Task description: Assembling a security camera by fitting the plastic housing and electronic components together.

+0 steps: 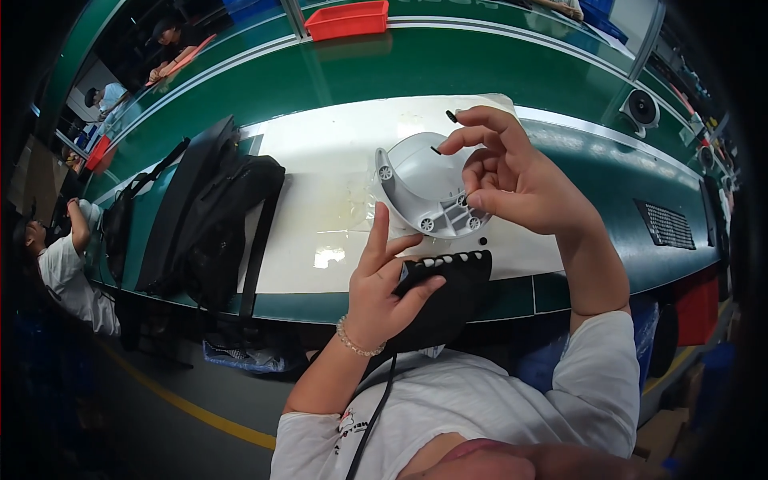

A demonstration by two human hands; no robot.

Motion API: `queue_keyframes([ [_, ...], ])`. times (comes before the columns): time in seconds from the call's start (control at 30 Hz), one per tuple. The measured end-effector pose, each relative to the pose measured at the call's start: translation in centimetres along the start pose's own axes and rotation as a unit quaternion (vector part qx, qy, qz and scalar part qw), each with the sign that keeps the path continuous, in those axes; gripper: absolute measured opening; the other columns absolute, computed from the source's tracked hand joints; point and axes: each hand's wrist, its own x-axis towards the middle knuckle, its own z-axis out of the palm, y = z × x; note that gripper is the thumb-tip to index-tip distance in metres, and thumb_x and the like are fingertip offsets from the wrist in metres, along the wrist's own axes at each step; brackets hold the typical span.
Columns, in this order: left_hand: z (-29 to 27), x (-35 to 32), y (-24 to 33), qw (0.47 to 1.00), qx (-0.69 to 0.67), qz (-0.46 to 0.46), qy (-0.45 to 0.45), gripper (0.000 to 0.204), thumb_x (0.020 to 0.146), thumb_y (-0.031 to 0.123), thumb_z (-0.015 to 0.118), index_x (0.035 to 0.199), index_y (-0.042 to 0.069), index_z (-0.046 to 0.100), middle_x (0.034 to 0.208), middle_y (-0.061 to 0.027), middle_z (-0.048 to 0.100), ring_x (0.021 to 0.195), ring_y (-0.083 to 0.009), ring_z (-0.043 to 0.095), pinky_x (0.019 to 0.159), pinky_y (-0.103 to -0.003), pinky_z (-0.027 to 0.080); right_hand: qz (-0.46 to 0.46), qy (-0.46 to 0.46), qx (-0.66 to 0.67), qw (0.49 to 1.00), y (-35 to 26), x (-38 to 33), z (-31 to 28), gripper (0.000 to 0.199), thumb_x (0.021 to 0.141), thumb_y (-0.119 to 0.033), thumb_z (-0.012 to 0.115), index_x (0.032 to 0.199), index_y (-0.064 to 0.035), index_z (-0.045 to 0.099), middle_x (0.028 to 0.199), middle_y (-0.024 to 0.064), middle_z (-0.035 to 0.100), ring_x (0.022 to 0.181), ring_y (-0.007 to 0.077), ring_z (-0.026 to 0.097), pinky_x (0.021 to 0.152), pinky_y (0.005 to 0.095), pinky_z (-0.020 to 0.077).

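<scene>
A pale grey-white moulded plastic part (pixel 416 180), rounded with spoked round bosses, lies on the white sheet in front of me. My left hand (pixel 380 280) holds a black sheet (pixel 448 268) with a row of holes between thumb and fingers; its index finger stretches up beside the plastic part. My right hand (pixel 512 172) is over the part's right side, with thumb and index finger pinched together at a boss; what they hold is too small to make out. Small dark discs sit at two other right fingertips. A small black round pad (pixel 482 241) lies beside the part.
Black fabric bags (pixel 216 216) lie on the bench at left. A black sheet with a grid of holes (pixel 666 224) rests at right, below a small white fan (pixel 641 110). A red bin (pixel 346 20) stands on the far ledge. Other people work at left.
</scene>
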Motion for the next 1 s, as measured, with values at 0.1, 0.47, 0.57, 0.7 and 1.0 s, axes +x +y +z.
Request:
queue_keyframes([
  [0.1, 0.3, 0.1, -0.6, 1.000, -0.012, 0.020, 0.003, 0.025, 0.064, 0.011, 0.072, 0.069, -0.007, 0.055, 0.135, -0.0243, 0.025, 0.085, -0.0237, 0.062, 0.069, -0.028, 0.048, 0.005, 0.000, -0.101, 0.995, -0.5, -0.1, 0.3, 0.065, 0.069, 0.009, 0.046, 0.127, -0.0149, 0.029, 0.107, 0.0100, 0.047, 0.068, 0.0066, 0.046, 0.058, 0.0186, 0.0406],
  [0.47, 0.7, 0.1, -1.2, 0.999, -0.017, 0.022, 0.018, 0.023, 0.064, 0.010, 0.072, 0.071, -0.006, 0.056, 0.132, -0.0262, 0.029, 0.070, -0.0224, 0.062, 0.064, -0.027, 0.048, -0.137, 0.047, -0.397, 0.906, -2.4, -1.6, 3.0, 0.057, 0.067, 0.011, 0.054, 0.117, -0.0148, 0.044, 0.106, 0.0142, 0.054, 0.082, 0.0262, 0.057, 0.069, 0.0302, 0.0471],
  [0.57, 0.4, 0.2, -1.2, 0.999, 0.033, 0.035, -0.001, 0.024, 0.064, 0.011, 0.072, 0.073, -0.006, 0.058, 0.131, -0.0265, 0.029, 0.067, -0.0222, 0.061, 0.063, -0.027, 0.048, -0.115, -0.068, -0.488, 0.863, -3.2, -2.3, 3.4, 0.059, 0.063, 0.008, 0.058, 0.116, -0.0145, 0.045, 0.114, 0.0162, 0.052, 0.088, 0.0305, 0.058, 0.069, 0.0324, 0.0491],
  [0.7, 0.7, -0.1, -1.3, 1.000, 0.009, 0.025, 0.007, 0.024, 0.065, 0.011, 0.072, 0.074, -0.006, 0.057, 0.132, -0.0266, 0.028, 0.063, -0.0213, 0.059, 0.060, -0.027, 0.047, -0.132, -0.030, -0.434, 0.891, -2.5, -2.8, 2.8, 0.061, 0.064, 0.012, 0.053, 0.119, -0.0148, 0.042, 0.114, 0.0170, 0.052, 0.090, 0.0287, 0.058, 0.073, 0.0329, 0.0487],
  [1.0, 1.0, 0.0, -1.8, 0.999, -0.015, 0.033, 0.027, 0.026, 0.065, 0.013, 0.072, 0.069, -0.006, 0.055, 0.133, -0.0263, 0.027, 0.056, -0.0206, 0.055, 0.057, -0.027, 0.046, -0.133, 0.041, -0.252, 0.958, 0.9, -3.7, 2.8, 0.065, 0.066, 0.016, 0.044, 0.124, -0.0103, 0.033, 0.117, 0.0142, 0.048, 0.102, 0.0262, 0.054, 0.087, 0.0372, 0.0413],
])
